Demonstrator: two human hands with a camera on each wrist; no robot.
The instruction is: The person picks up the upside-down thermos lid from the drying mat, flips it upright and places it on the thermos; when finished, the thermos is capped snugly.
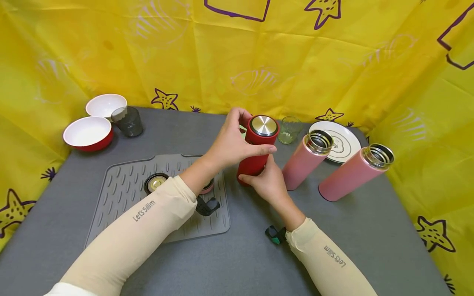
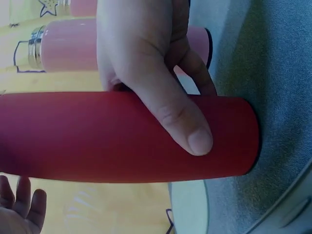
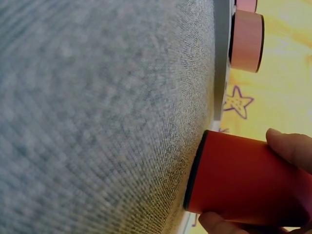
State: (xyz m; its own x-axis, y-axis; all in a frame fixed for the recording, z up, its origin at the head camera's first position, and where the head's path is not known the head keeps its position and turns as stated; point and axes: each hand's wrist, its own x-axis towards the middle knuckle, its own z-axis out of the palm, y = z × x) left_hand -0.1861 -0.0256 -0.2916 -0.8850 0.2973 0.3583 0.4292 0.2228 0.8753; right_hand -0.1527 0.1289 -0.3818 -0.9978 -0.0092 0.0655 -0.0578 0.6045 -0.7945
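Note:
A red thermos bottle [image 1: 253, 160] stands near the middle of the table, its cap [image 1: 263, 126] with a silver top in place. My right hand [image 1: 268, 181] grips its lower part, thumb round the front, as the left wrist view also shows. Beside the upper part is my left hand [image 1: 235, 139]. Its thumb stretches straight across the front, and its other fingers [image 2: 22, 197] are spread at the far left side. Whether they touch the bottle I cannot tell. Two pink thermos bottles [image 1: 307, 158], [image 1: 353, 176] stand uncapped to the right.
A grey drying mat [image 1: 122, 193] at left bears round lids [image 1: 154, 182], partly hidden by my left arm. Behind are two bowls [image 1: 89, 133], [image 1: 105, 105], a dark cup [image 1: 127, 122], a clear glass [image 1: 290, 130] and a white plate [image 1: 346, 139]. Yellow curtains [image 1: 222, 53] surround the table.

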